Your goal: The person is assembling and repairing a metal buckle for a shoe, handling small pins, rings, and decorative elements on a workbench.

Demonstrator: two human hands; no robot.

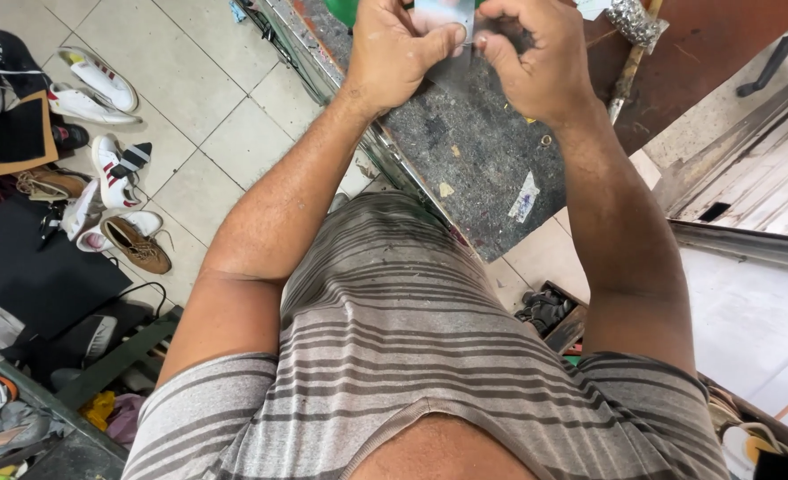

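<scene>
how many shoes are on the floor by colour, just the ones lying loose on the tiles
White shoes with red trim on the tiled floor: 4
Brown shoes: 1
Tan sandals: 1
Total: 6
More shoes at the frame's left edge are cut off, so uncounted.

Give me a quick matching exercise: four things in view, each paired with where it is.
Things:
1. small pale packet
2. brown shoe
3. white sneakers
4. paper scrap

Places:
A. tiled floor, upper left
B. dark bench mat, below the right hand
C. pinched between left hand and right hand
D. floor beside the black mat

Pairs: 1-C, 2-D, 3-A, 4-B
</scene>
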